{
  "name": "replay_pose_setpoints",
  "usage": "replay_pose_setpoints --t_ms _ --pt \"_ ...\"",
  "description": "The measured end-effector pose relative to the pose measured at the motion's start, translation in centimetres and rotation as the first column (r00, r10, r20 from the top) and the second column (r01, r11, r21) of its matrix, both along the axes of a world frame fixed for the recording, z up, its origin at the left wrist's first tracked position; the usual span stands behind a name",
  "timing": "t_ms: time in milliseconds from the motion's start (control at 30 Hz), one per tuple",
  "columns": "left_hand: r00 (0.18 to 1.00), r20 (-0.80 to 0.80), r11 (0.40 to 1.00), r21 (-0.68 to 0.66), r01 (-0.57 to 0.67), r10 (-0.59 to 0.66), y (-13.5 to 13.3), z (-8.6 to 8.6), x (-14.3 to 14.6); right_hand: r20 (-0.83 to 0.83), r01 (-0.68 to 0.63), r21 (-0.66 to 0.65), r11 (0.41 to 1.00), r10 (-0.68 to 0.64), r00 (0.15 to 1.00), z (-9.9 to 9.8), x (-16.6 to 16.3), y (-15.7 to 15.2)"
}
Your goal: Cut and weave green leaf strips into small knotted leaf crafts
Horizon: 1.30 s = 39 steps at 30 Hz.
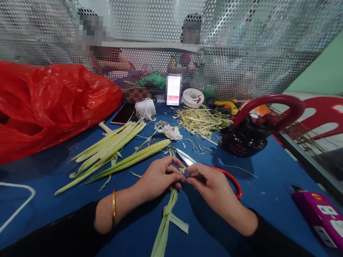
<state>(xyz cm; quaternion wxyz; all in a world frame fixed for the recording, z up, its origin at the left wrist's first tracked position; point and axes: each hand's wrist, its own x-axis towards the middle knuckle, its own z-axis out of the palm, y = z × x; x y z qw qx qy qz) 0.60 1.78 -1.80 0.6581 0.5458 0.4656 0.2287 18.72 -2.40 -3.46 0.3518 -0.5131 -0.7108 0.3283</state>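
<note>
Over the middle of the blue table, my left hand [158,176], with a gold bangle at the wrist, is closed around the top of a bundle of pale green leaf strips [165,225]. The strips hang down toward me, and one short flat end sticks out to the right. My right hand [210,181] meets the left fingertips there in a pinch; whatever is between its fingers is too small to name. Partly behind the right hand lie scissors [235,183] with red handles, blades pointing away. Left of my hands rest long green leaf stalks [131,157] and a larger pile of them [109,144].
A red plastic bag [53,105] fills the left. Behind are white string [145,109], a phone [123,113], crumpled tissue [171,132], leaf scraps [201,120] and a white spool [192,97]. A black jug [243,136] and purple box [323,219] stand right.
</note>
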Motion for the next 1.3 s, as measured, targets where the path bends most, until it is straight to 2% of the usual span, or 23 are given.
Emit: replay_pose_setpoints --t_ms 200,367,733,1100,1200,1300 --pt "0.987 -0.154 0.953 0.288 0.096 -0.053 -0.1 -0.4 -0.4 -0.029 -0.020 0.068 0.998 0.022 0.999 -0.4 0.1 0.0" --pt "0.960 -0.278 0.909 0.391 0.147 -0.035 -0.2 -0.4 -0.5 -0.003 -0.049 0.093 0.994 0.050 0.999 -0.1 -0.2 0.0" --pt "0.945 -0.322 0.888 0.418 0.192 -0.053 -0.4 -0.1 -0.1 0.120 -0.071 0.151 0.986 0.053 0.991 0.5 -0.6 -0.1" --pt "0.994 -0.104 0.940 0.336 0.052 -0.018 -0.4 -0.7 0.1 0.072 -0.027 0.130 0.991 0.018 0.997 0.7 -0.5 -0.1" --pt "0.989 -0.146 0.915 0.401 0.043 0.018 -0.5 -0.6 0.1 0.050 -0.019 0.120 0.993 0.013 0.999 0.8 -0.5 -0.1" --pt "0.967 -0.250 0.868 0.489 0.090 0.040 -0.5 -0.4 0.1 0.027 -0.008 0.114 0.993 0.005 1.000 0.8 -0.4 0.0"
